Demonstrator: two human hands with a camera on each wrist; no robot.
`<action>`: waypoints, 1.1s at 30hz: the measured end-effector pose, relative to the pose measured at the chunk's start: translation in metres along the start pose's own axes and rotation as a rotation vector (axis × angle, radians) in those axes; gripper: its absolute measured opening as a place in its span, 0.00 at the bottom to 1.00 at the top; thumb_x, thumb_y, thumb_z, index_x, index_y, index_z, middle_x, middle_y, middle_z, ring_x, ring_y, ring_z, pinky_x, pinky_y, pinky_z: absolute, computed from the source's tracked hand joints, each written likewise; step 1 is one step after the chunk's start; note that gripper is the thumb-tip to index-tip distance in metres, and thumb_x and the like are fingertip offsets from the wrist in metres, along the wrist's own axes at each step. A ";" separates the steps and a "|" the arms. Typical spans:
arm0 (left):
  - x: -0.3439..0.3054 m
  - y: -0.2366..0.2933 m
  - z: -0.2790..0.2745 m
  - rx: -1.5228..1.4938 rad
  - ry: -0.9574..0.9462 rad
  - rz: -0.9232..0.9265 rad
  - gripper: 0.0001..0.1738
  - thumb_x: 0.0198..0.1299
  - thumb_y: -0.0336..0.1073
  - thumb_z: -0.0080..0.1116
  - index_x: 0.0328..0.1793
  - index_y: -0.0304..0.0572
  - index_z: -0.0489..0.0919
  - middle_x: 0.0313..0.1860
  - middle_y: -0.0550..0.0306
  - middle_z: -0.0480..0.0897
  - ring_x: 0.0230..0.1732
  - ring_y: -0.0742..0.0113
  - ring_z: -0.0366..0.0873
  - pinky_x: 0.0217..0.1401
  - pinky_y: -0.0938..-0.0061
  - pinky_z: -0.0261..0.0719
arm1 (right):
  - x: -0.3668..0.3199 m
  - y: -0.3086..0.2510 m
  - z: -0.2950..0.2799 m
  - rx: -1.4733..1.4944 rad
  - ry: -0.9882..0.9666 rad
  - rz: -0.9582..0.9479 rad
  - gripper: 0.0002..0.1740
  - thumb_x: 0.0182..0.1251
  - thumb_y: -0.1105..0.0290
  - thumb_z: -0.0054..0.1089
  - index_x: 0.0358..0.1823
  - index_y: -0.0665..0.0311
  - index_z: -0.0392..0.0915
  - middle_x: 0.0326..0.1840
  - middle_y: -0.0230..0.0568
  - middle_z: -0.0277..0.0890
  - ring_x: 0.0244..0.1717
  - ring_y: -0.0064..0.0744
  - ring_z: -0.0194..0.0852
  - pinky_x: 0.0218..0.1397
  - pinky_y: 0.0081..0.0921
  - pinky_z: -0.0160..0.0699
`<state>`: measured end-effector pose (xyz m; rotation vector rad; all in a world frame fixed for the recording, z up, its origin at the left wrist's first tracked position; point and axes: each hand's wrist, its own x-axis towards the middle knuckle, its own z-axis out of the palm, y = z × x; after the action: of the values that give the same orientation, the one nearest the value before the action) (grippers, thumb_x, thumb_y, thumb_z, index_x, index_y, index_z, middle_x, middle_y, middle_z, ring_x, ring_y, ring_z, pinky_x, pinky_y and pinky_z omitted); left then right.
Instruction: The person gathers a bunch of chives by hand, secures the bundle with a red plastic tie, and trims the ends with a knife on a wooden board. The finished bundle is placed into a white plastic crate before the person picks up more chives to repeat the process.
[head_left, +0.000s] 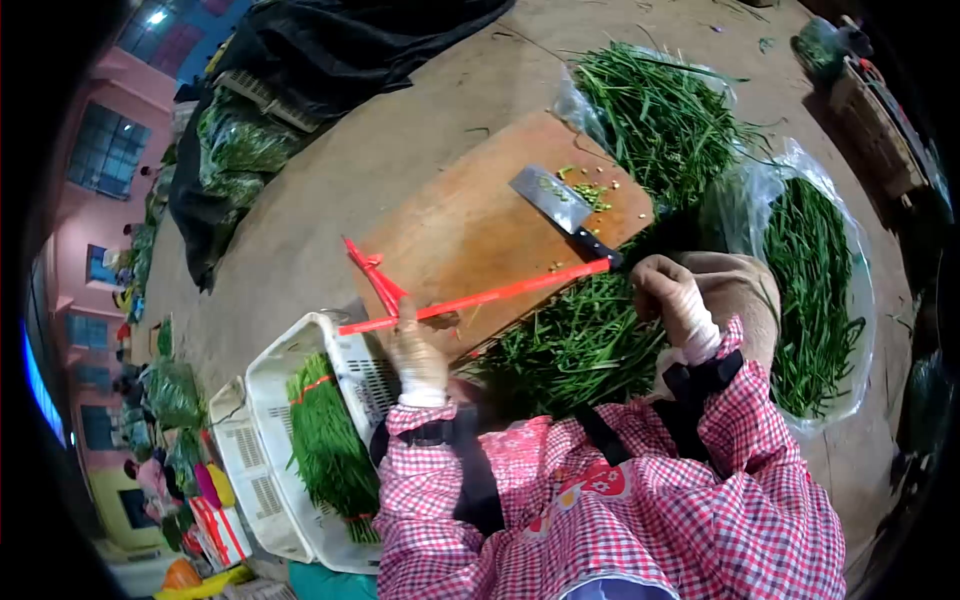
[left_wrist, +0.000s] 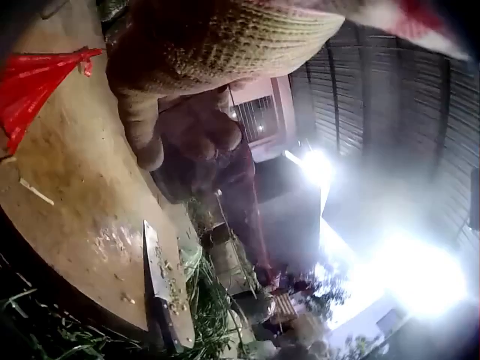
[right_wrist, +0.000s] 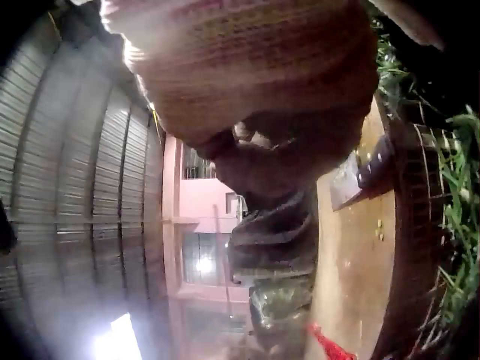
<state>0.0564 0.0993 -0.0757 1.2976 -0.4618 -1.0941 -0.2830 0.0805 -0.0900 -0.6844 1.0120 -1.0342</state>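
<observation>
A long red strip stretches straight across the head view between the two hands. The left hand, in a pale glove with fingers bent, pinches it near its left part; the thumb points up. At the strip's other end the right hand has thumb and fingers curled together on it, though the exact contact is hard to see. Curled fingers show in the left wrist view and right wrist view. More red strips lie on the wooden board, near the left hand.
A cleaver lies on the board beside chopped green bits. Loose greens fill the near side; bagged greens stand right. A white crate at left holds tied greens.
</observation>
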 end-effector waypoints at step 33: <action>-0.005 -0.015 -0.093 0.019 0.165 -0.021 0.26 0.65 0.53 0.56 0.48 0.33 0.73 0.29 0.45 0.79 0.34 0.53 0.79 0.45 0.55 0.82 | 0.137 0.052 -0.003 -1.494 0.036 -0.292 0.25 0.57 0.68 0.58 0.59 0.62 0.70 0.51 0.56 0.78 0.56 0.56 0.76 0.59 0.43 0.76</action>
<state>0.1227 0.1543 -0.1130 1.4000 -0.3364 -0.9924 -0.2450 -0.0268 -0.1828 -2.0547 1.6888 -0.3463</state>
